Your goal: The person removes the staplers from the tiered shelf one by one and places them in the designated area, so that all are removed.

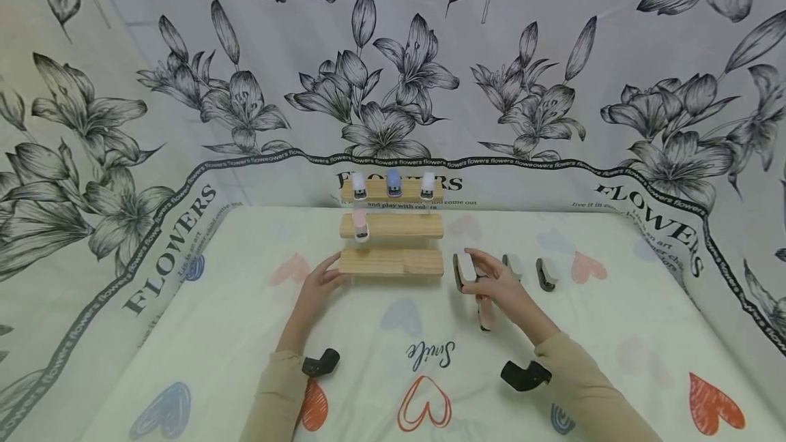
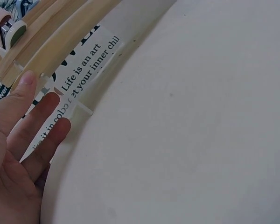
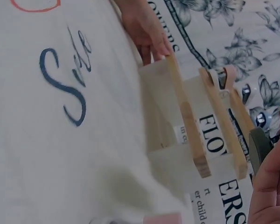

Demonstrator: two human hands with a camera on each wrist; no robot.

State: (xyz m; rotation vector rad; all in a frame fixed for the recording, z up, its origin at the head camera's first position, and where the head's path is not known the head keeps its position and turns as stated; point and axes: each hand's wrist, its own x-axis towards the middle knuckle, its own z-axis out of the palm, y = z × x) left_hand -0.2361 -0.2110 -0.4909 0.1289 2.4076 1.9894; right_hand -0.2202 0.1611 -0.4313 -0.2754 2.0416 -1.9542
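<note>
Staplers: one dark stapler [image 1: 458,273] is held upright in the right hand [image 1: 500,286], pinched between thumb and fingers, just right of the wooden rack [image 1: 391,261]. In the right wrist view its dark rounded end [image 3: 260,148] is seen against the fingers [image 3: 270,186].

Wooden rack: three stepped shelves, set at the far middle of the surface [image 1: 614,333]. On the top shelf three small staplers are stood: a white one [image 1: 359,187], a blue one [image 1: 394,184] and another white one [image 1: 427,185]. On the middle shelf a pink stapler [image 1: 360,225] is placed at the left end.

Left hand [image 1: 321,284]: laid flat with fingers spread and straight, fingertips touching the left end of the bottom shelf; nothing is gripped. The same is shown in the left wrist view, fingers [image 2: 35,116] extended beside the wood.

Loose staplers on the surface: a pink one [image 1: 485,314] lies just under the right hand; a grey one [image 1: 513,266] and a dark grey one [image 1: 546,274] lie to the right of that hand, near each other.

Surface: covered by a pale cloth printed with hearts and the word "Smile". Flower-printed fabric is hung behind and at both sides.
</note>
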